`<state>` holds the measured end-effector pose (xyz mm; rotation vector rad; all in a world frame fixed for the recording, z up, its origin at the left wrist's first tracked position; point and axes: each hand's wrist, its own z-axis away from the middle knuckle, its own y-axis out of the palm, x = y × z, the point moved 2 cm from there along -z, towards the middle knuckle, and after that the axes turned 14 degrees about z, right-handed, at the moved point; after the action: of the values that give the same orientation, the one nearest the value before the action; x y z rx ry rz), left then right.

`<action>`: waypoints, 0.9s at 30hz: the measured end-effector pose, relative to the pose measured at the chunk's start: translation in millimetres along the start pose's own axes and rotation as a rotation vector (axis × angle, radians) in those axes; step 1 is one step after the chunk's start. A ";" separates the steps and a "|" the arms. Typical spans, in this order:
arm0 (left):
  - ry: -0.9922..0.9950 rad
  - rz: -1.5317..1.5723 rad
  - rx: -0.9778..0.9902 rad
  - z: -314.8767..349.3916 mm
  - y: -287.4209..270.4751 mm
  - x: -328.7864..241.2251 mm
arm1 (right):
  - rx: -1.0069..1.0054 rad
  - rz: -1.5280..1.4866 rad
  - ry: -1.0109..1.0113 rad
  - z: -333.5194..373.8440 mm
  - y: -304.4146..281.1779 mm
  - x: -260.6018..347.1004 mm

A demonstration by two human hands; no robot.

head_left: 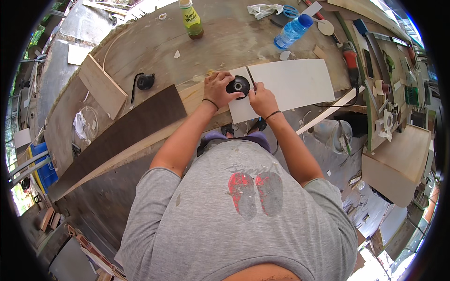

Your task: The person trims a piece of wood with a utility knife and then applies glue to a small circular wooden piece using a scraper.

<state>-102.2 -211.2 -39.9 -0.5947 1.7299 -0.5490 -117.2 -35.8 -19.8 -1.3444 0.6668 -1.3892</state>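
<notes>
My left hand (217,88) is closed round the left side of a round black disc (239,80) with a pale ring at its centre. The disc rests on a white board (295,84) at the near edge of the workbench. My right hand (264,100), just right of the disc, grips a thin dark stick-shaped tool (251,76). Its upper end points away from me over the board, and I cannot tell its exact kind. Left of the white board lies a long dark brown board (136,124), beside pale wood.
A green-labelled bottle (191,21) and a blue water bottle (294,32) stand on the far bench (225,42). A black round object (145,81) sits to the left. A red power tool (350,58) lies at right, near wood strips. A wooden box (396,164) stands lower right.
</notes>
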 end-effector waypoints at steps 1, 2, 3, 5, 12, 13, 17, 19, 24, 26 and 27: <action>0.013 -0.006 -0.011 0.3 -0.5 -0.2 | -0.002 -0.003 0.003 -1.1 0.2 -0.4; 0.025 -0.012 -0.022 0.4 -0.9 -0.2 | 0.008 0.028 -0.004 -1.8 0.3 -0.9; 0.026 -0.014 -0.019 0.7 -0.7 0.1 | 0.020 0.058 -0.013 -2.3 1.2 -0.8; 0.047 -0.014 -0.040 0.7 0.0 0.1 | 0.028 0.057 -0.010 -3.2 3.4 -0.2; 0.029 -0.019 -0.032 1.3 3.4 1.6 | 0.054 0.073 -0.007 -8.1 1.6 0.9; 0.049 -0.035 -0.051 1.8 3.4 1.0 | 0.056 0.073 -0.006 -7.9 1.3 0.4; 0.072 -0.049 -0.072 0.8 2.8 -0.4 | 0.044 0.054 -0.008 -6.1 4.9 -2.1; 0.071 -0.052 -0.082 1.9 4.4 0.4 | 0.035 0.049 -0.021 -5.2 3.6 0.0; 0.075 -0.045 -0.092 1.2 2.9 -0.9 | 0.017 0.030 -0.041 -4.8 3.1 -2.0; 0.084 -0.063 -0.092 1.2 2.0 -1.9 | 0.033 0.021 -0.034 -3.6 0.4 -1.5; 0.081 -0.063 -0.093 1.5 2.8 -0.9 | 0.048 0.012 -0.029 -1.9 -0.9 -0.6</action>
<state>-100.9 -208.5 -41.3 -0.7035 1.8255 -0.5455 -119.4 -35.5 -19.6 -1.3183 0.6173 -1.3658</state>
